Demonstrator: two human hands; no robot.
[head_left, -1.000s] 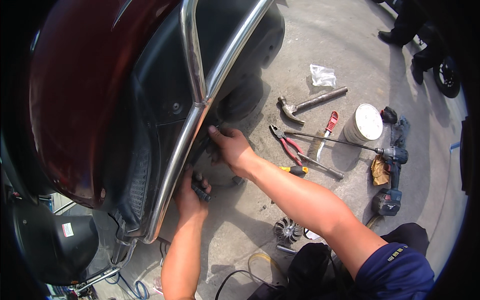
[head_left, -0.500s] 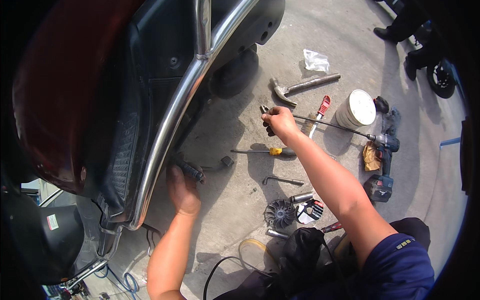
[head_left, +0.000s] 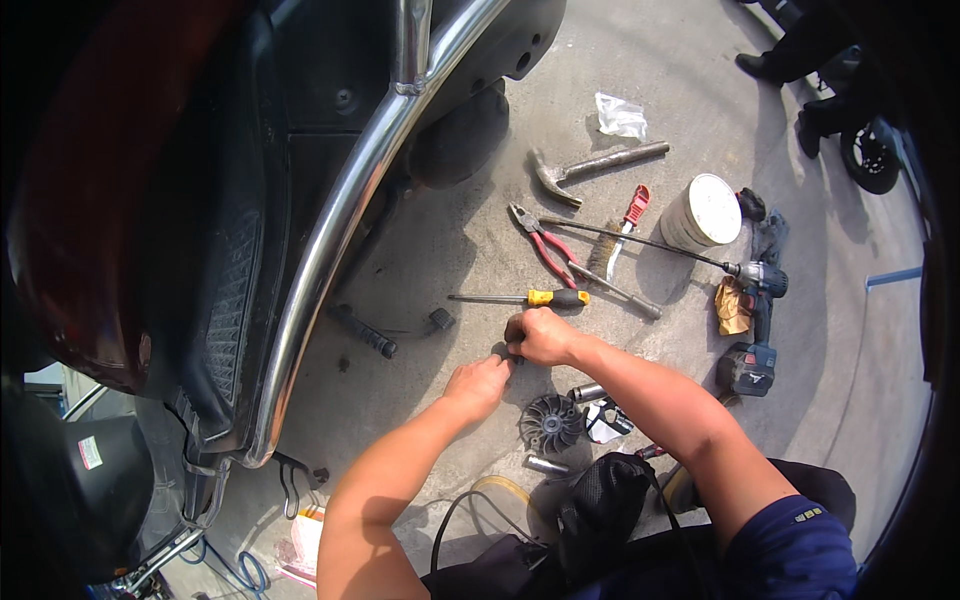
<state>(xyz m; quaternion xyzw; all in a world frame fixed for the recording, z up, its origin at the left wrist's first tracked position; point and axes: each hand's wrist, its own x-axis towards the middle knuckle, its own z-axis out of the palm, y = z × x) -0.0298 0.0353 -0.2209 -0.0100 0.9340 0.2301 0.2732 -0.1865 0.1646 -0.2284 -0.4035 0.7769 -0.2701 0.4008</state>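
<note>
Head cam: L fingers (head_left: pixel 497 362), R fingers (head_left: pixel 516 330) curled, can't tell grip; screwdriver (head_left: pixel 540 297) long axis crosswise, tip L.

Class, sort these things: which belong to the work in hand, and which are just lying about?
Seemingly in the work:
right hand and left hand, close together, their grip unclear
screwdriver, nearby
pliers
hammer

Probably just lying about:
white bucket
crumpled white wrapper
brown paper
</note>
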